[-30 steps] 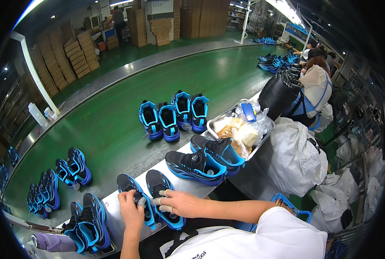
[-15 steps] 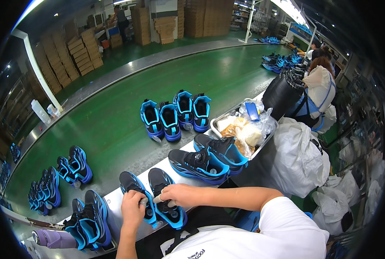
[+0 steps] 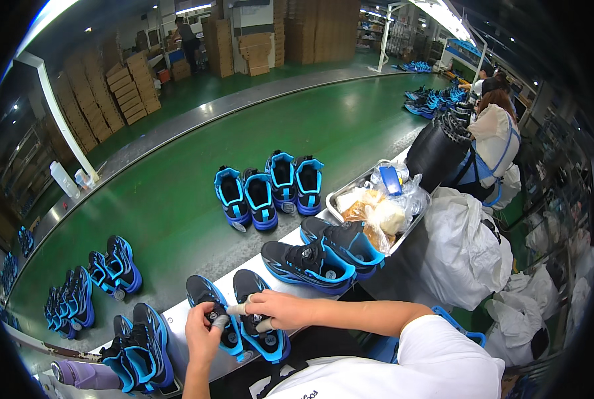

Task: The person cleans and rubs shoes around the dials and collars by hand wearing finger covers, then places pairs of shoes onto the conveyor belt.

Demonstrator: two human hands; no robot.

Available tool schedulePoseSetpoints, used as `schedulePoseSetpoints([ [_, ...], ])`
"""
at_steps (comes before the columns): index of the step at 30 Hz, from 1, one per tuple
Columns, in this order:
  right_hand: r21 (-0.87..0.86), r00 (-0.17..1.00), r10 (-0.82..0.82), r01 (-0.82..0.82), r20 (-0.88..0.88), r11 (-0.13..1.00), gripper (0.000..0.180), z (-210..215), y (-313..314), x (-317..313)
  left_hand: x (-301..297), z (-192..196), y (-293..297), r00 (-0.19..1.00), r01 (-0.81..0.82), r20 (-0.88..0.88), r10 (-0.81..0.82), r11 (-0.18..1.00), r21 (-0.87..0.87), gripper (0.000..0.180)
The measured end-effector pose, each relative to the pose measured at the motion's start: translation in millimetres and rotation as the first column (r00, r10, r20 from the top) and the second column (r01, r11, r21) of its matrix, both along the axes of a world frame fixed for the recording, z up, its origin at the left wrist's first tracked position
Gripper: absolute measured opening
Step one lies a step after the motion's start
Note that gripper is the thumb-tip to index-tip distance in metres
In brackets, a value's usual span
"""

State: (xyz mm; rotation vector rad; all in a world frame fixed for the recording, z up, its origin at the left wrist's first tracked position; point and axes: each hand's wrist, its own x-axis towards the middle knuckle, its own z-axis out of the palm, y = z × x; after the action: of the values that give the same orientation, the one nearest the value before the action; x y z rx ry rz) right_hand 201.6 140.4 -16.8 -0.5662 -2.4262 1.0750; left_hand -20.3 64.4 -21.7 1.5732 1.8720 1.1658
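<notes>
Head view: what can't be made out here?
All in the head view:
Black-and-blue sneaker: left side partly behind left grip.
Neighbouring sneaker: midsection partly behind right grip.
White shirt: cut off by the lower edge.
Far sneakers: too small and overlapped to count.
White sack: its sides hide any contents.

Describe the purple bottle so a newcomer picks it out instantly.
Start at the broad green surface and follow the pale ledge along its near side. From the person's left hand, go left past the neighbouring black-and-blue shoes to the purple bottle. Its round, pale-purple body sets it apart from those shoes.
</notes>
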Motion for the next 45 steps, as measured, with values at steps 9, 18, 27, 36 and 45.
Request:
schedulePoseSetpoints([
  [9, -0.096, 0.994, 0.109, -0.107, 0.016, 0.990, 0.055, -3.2, -2.1, -3.1, -4.9, 3.5, -15.0, 0.975, -0.005, -0.220, 0.001, 1.000, -0.021, 0.031],
  [18, -0.008, 0.998, 0.008, -0.007, 0.064, 1.000, 0.047, 18.2, 7.1, 0.9, 5.6, 13.2, -9.9, 0.958, -0.005, -0.283, 0.055, 0.984, 0.176, 0.026],
  [27, -0.341, 0.999, -0.021, 0.035, 0.045, 0.939, 0.052, 23.4, -1.3, -1.9, 56.2, 29.1, -58.0, 0.548, 0.408, 0.810, 0.207, 0.779, -0.475, 0.028],
  [36, -0.300, 0.992, -0.064, 0.094, 0.110, 0.949, 0.043, 28.2, 3.8, -0.7, 92.5, 13.7, -54.9, 0.208, 0.308, 0.930, 0.302, 0.882, -0.356, 0.028],
  [45, -0.248, 0.995, -0.012, 0.037, 0.101, 0.968, 0.053, 17.1, 3.8, 1.2, 91.5, 5.3, -44.5, 0.132, 0.306, 0.935, 0.328, 0.884, -0.354, 0.024],
])
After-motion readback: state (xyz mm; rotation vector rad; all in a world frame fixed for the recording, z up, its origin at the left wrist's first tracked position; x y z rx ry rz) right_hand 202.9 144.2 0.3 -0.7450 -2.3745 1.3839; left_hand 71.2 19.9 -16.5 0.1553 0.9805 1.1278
